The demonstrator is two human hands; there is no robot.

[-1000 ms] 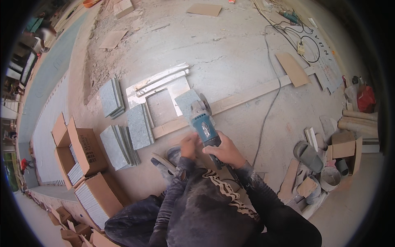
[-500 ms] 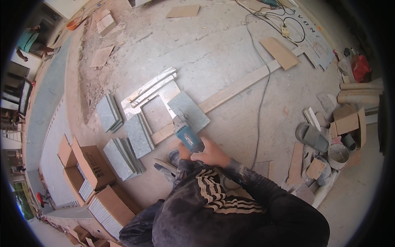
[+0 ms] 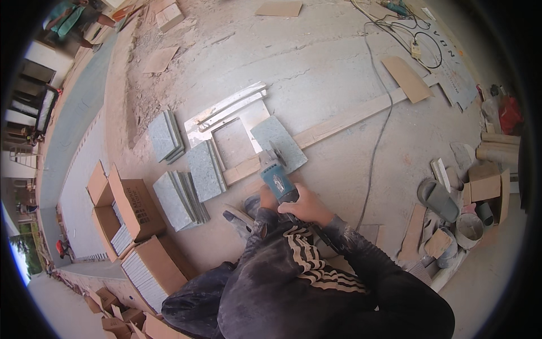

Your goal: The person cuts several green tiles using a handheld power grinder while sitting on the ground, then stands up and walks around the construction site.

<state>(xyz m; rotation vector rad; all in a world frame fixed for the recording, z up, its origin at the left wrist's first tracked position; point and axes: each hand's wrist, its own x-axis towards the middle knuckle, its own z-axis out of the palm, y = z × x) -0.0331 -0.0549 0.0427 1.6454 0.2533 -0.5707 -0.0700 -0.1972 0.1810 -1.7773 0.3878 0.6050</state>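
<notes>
A: In the head view, what is the right hand [image 3: 310,205] doing?

B: Its fingers are clamped around the dark rear part of a teal-bodied angle grinder [image 3: 276,179], thumb lying along the near end.

A: And the left hand [image 3: 268,198]?

B: It's at the left side of the tool, just beside the body. Most of its fingers are hidden there, so I can't tell whether they close on anything.

A: Where does the grinder point?

B: Away from the person, its thin round disc [image 3: 277,150] over a flat grey-green stone tile [image 3: 280,134]. I can't tell if the two touch.

A: What does the tile lie on?

B: Across a long, pale wooden board [image 3: 355,122], overlapping the right side of a white, flat frame-like piece [image 3: 259,112].

A: Anything to the left?

B: Three stacks of similar tiles; the nearest stack [image 3: 176,200] leans in a slanted row near an open brown cardboard box [image 3: 141,208]. On the right, a long dark cable [image 3: 375,152] crosses the concrete floor [image 3: 333,169].
</notes>
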